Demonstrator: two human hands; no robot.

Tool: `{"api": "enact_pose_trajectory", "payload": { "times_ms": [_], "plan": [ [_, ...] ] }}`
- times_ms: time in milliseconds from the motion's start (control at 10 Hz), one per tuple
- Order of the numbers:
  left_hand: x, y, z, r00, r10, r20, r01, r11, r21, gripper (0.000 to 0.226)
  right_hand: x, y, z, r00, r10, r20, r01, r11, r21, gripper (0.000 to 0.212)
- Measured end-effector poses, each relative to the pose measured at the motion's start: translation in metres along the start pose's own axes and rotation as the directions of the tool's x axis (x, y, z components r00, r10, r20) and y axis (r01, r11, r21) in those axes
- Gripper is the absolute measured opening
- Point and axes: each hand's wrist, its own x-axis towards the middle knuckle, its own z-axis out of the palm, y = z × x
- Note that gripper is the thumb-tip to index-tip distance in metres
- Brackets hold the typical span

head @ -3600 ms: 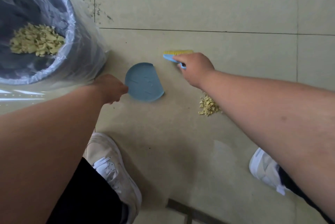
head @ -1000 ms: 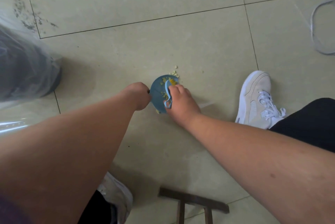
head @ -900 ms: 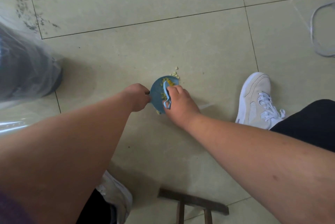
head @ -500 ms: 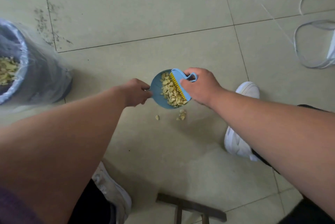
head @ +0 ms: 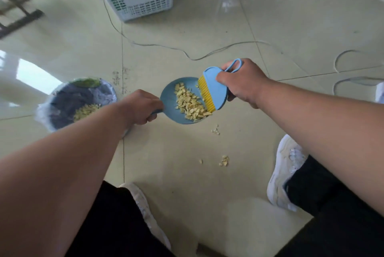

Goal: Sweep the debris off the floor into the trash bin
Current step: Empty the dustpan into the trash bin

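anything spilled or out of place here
Yes. A few yellow bits lie loose on the floor tiles below the loaded dustpan, with another small cluster nearer its edge. They missed the pan, while the rest sits held in by the brush.

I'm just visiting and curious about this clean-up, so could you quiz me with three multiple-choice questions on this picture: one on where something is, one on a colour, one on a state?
1. Where is the trash bin?
A. On the person's left
B. Between the shoes
C. Inside the white basket

2. What colour are the bristles of the brush?
A. Red
B. Yellow
C. Black

3. What is the state of the dustpan?
A. Empty
B. Lying upside down on the floor
C. Loaded with debris

Answers: 1 A, the bin sits beyond the left hand. 2 B, yellow bristles show under the blue brush back held by the right hand. 3 C, a pile of debris lies in the pan.
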Motion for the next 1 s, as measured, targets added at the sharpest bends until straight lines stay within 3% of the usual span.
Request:
{"api": "enact_pose_trajectory", "payload": {
  "times_ms": [100, 200, 300, 500, 600, 700, 800, 900, 1000],
  "plan": [
    [-0.032, -0.007, -0.059, 0.972, 0.188, 0.138, -0.204, 0.972, 0.118, 0.010, 0.001, -0.044, 0.020, 0.997, -0.058, 0.044, 0.058, 0.998, 0.008, 0.030],
    [-0.058, -0.018, -0.109, 0.959, 0.222, 0.175, -0.266, 0.917, 0.296, 0.020, 0.003, -0.089, 0.050, 0.984, -0.155, 0.092, 0.155, 0.988, 0.000, 0.025],
    [-0.072, -0.044, -0.152, 0.978, 0.072, -0.196, -0.061, 0.996, 0.061, 0.018, 0.009, -0.135, 0.093, 0.962, -0.230, 0.144, 0.234, 0.972, -0.008, 0.023],
    [-0.076, -0.112, -0.217, 0.914, -0.109, -0.391, 0.106, 0.994, -0.030, 0.015, 0.034, -0.189, 0.201, 0.939, -0.270, 0.215, 0.271, 0.962, 0.024, 0.022],
    [-0.070, -0.157, -0.237, 0.892, -0.213, -0.399, 0.211, 0.976, -0.049, 0.025, 0.047, -0.192, 0.259, 0.921, -0.282, 0.270, 0.280, 0.959, 0.044, 0.018],
    [-0.056, -0.194, -0.235, 0.895, -0.177, -0.409, 0.196, 0.981, 0.005, 0.028, 0.056, -0.179, 0.310, 0.883, -0.316, 0.346, 0.332, 0.943, 0.015, 0.021],
    [-0.035, -0.227, -0.205, 0.851, -0.040, -0.523, 0.198, 0.948, 0.250, 0.023, 0.063, -0.146, 0.347, 0.876, -0.326, 0.356, 0.355, 0.935, -0.017, 0.020],
    [-0.027, -0.251, -0.180, 0.781, 0.213, -0.587, 0.248, 0.757, 0.604, 0.032, 0.068, -0.107, 0.364, 0.884, -0.307, 0.352, 0.361, 0.928, -0.097, 0.019],
    [-0.022, -0.259, -0.187, 0.755, 0.308, -0.579, 0.234, 0.698, 0.676, 0.038, 0.065, -0.079, 0.362, 0.896, -0.284, 0.340, 0.344, 0.930, -0.127, 0.021]
  ]
}}
